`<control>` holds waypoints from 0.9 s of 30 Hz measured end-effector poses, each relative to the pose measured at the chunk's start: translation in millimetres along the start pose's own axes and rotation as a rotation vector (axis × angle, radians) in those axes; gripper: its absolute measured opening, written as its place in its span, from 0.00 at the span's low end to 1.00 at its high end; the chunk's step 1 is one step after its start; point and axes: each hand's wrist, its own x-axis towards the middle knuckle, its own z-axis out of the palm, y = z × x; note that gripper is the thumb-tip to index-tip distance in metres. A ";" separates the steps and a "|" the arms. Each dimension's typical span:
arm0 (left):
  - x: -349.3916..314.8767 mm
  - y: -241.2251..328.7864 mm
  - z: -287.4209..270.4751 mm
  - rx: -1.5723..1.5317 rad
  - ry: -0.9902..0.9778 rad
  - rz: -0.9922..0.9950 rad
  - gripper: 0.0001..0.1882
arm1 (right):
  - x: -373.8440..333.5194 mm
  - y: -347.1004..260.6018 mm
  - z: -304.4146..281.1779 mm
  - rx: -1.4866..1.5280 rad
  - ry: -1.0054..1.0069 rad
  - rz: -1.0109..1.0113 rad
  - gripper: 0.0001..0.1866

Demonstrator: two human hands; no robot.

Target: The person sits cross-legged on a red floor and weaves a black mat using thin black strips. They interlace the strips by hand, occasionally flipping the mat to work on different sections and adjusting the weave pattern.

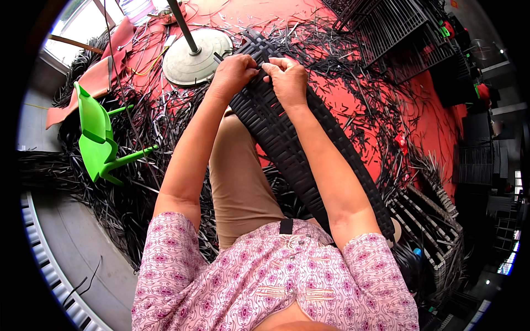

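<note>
A long black woven panel, made of flat plastic strips, slants across my lap and rises toward the far end. My left hand is closed at the panel's far left edge, fingertips pinching a black strip. One short strip end pokes out just beyond it. At the panel's upper part, my right hand has its thumb and forefinger pinched together on the weave, a small gap away from my left fingertips. Exactly which strip lies between those fingers is partly hidden.
A round pale base with a pole stands ahead to the left. Beside me lies a tipped green plastic chair. Black strip offcuts litter the red floor covering. Black frames are stacked at far right; a slatted piece lies lower right.
</note>
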 end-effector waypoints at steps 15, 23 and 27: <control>6.9 -20.4 -6.2 -0.141 -0.074 -0.073 0.11 | 12.1 3.1 24.8 -0.793 -0.043 -0.005 0.08; 0.0 -70.4 9.6 -0.434 -0.119 0.000 0.10 | 25.1 62.5 72.0 -0.849 0.170 -0.156 0.09; 15.5 -139.7 25.0 -0.442 -0.183 0.023 0.13 | 51.5 116.2 114.8 -0.910 0.293 -0.061 0.04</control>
